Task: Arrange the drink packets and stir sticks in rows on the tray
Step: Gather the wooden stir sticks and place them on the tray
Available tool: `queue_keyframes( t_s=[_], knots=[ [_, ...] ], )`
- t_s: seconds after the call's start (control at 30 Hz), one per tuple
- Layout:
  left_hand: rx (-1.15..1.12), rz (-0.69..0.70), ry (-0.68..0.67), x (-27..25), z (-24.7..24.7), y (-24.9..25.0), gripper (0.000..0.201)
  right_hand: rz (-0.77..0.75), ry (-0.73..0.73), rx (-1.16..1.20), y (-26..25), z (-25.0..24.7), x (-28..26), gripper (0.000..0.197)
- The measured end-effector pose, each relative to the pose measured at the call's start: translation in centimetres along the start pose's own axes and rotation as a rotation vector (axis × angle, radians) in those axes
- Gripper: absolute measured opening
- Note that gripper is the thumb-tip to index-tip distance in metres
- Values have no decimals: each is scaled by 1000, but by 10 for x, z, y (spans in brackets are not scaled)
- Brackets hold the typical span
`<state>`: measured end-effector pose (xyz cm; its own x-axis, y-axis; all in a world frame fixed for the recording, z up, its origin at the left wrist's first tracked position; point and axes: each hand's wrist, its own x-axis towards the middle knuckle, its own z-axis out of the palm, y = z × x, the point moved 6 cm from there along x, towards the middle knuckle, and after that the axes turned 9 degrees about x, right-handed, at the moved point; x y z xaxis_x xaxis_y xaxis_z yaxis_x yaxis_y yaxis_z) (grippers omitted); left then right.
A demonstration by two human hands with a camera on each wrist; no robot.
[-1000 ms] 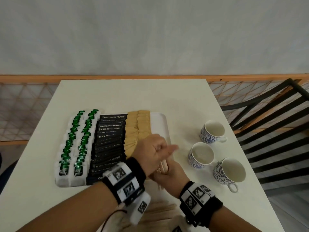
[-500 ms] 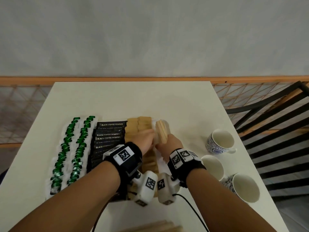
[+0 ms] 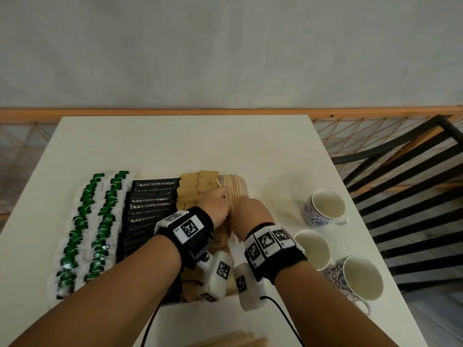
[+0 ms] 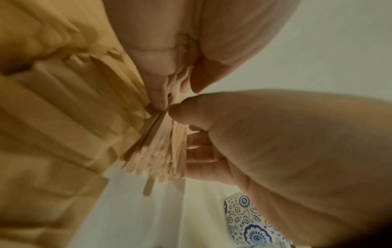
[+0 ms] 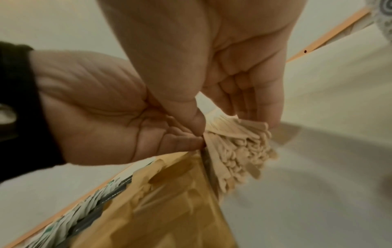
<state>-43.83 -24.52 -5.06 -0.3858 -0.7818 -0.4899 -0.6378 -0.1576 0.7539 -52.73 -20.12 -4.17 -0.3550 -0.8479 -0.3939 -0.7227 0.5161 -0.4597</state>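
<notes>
**Holding a bundle of stir sticks at the tray's right edge**

Gripping from both sides, the two hands meet at a bundle of wooden stir sticks (image 3: 233,190) just right of centre in the head view. The left hand (image 3: 217,205) comes in from the left with its fingers curled against the bundle; the right hand (image 3: 253,216) closes on it from the right. In the left wrist view the stir sticks (image 4: 161,151) fan out below the pinching fingertips, and in the right wrist view the same sticks (image 5: 237,151) spread from between the thumb and the fingers of the right hand (image 5: 212,58), with the left hand (image 5: 106,107) pressed against them at centre left.

The bundle sits at the right side of the tray (image 3: 244,182), whose pale rim shows just past it. Directly left of the sticks lie two rows of tan packets (image 3: 198,184), then a row of black packets (image 3: 152,199) marked "BLACK COFFEE POWDER", and at the left of the frame two rows of white-and-green packets (image 3: 92,221). All overlap like shingles, running from the far end of the tray toward the lower edge of the frame.

The tray rests on a white worktop (image 3: 175,141). Three blue-patterned cups (image 3: 323,206) stand at the right of the frame, well apart from the tray. More loose wooden sticks (image 3: 238,340) lie at the bottom edge. Black chair slats (image 3: 400,171) fill the far right.
</notes>
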Motion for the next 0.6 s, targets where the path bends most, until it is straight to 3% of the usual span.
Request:
queue_keyframes(
  t_s=[0.2, 0.3, 0.47, 0.6],
  knots=[
    [72, 83, -1, -21, -9, 8, 54, -101, 31, -32, 12, -17, -25, 36],
    [381, 166, 41, -34, -21, 18, 52, -70, 16, 23, 27, -13, -35, 42],
    [915, 278, -32, -29, -4, 17, 110, -29, -19, 60, 41, 6, -42, 66],
    [1074, 239, -68, -14, 10, 0, 127, -41, -10, 85, 38, 8, -38, 84]
  ],
)
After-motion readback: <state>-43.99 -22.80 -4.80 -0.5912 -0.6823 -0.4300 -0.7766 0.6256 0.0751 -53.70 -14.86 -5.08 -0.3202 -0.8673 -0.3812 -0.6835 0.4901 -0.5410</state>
